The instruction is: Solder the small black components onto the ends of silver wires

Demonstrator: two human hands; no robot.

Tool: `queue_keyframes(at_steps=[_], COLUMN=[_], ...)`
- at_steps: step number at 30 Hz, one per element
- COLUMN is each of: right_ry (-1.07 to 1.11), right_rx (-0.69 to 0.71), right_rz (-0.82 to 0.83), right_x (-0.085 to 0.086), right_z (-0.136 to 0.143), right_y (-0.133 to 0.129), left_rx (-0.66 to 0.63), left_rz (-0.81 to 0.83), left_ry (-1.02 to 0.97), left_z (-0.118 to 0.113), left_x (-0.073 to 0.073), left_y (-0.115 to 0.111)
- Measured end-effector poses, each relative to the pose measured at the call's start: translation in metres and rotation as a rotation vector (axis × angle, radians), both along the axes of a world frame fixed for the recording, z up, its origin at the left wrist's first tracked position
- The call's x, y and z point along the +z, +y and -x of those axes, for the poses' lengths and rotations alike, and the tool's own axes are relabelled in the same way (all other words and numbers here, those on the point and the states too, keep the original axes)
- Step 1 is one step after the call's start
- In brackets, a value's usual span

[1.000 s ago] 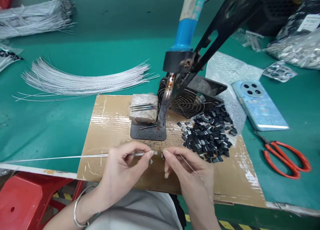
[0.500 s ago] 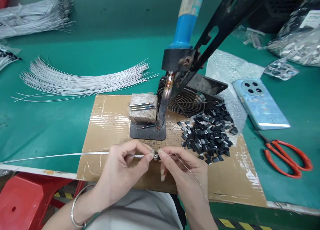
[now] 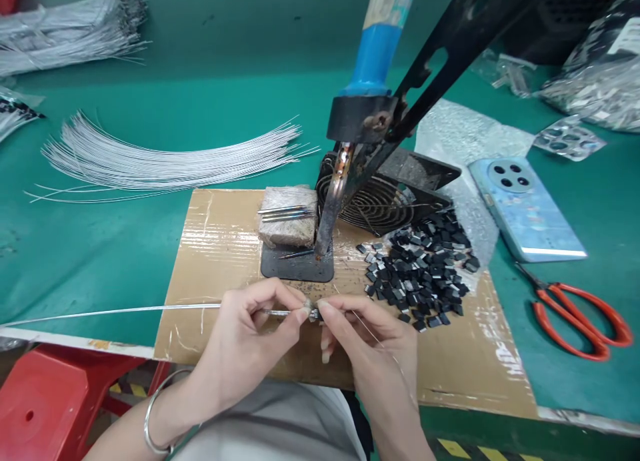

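Observation:
Over the cardboard's front part, my left hand (image 3: 263, 344) is closed in a pinch on thin white wires (image 3: 190, 307), which trail off to the left table edge. My right hand (image 3: 375, 344) is also closed, its thumb and forefinger touching a small dark piece with metallic ends (image 3: 314, 313) where the wire ends meet it. Most of that piece is hidden by fingertips. A fine silvery wire (image 3: 367, 327) runs across the right hand's fingers. Just beyond both hands, a soldering iron (image 3: 334, 204) points down from a black stand arm.
Small black pieces (image 3: 423, 274) lie heaped right of a fan (image 3: 380, 204). Metal rods rest on a wrapped block (image 3: 287, 234). Loose white wires (image 3: 170, 164) lie at the left. A phone (image 3: 530, 211) and red-handled scissors (image 3: 585, 317) are at the right; a red stool (image 3: 45, 394) stands lower left.
Both hands keep nearly the same pinch. A little more of the small piece shows between the fingertips. The view has shifted slightly.

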State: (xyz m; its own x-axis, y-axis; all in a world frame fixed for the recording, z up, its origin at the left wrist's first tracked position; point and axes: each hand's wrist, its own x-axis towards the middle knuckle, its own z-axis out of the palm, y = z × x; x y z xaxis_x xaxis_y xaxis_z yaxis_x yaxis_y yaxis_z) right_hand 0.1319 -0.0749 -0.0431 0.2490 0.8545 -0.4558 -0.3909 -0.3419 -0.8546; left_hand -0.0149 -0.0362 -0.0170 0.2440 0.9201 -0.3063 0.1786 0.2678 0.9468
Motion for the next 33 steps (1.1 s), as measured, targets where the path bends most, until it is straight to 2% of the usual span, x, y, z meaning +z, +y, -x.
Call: queue_keyframes(at_steps=[3, 8, 12, 18, 24, 29, 33], right_ry=[-0.089, -0.36, -0.419, -0.653, -0.545, -0.468, -0.46], right_rx=[0.014, 0.053, 0.109, 0.195, 0.17, 0.097, 0.066], right_rz=[-0.033, -0.254, -0.23, -0.24, -0.356, -0.251, -0.25], right_x=[-0.003, -0.01, -0.013, -0.015, -0.004, 0.003, 0.002], right_z=[0.0, -0.004, -0.011, -0.025, -0.019, -0.01, -0.009], right_y=[-0.002, -0.009, -0.013, -0.01, 0.0, 0.003, 0.006], left_rx=[0.003, 0.006, 0.015, 0.03, 0.032, 0.049, 0.055], left_rz=[0.005, 0.019, 0.008, -0.026, -0.019, -0.042, -0.036], left_ry=[0.004, 0.041, 0.069, 0.117, 0.117, 0.097, 0.096], left_z=[-0.001, -0.005, -0.006, -0.007, -0.008, -0.009, -0.011], left_x=[0.0, 0.001, 0.0, 0.0, 0.001, -0.001, 0.0], left_y=[0.001, 0.006, 0.01, 0.017, 0.024, 0.03, 0.034])
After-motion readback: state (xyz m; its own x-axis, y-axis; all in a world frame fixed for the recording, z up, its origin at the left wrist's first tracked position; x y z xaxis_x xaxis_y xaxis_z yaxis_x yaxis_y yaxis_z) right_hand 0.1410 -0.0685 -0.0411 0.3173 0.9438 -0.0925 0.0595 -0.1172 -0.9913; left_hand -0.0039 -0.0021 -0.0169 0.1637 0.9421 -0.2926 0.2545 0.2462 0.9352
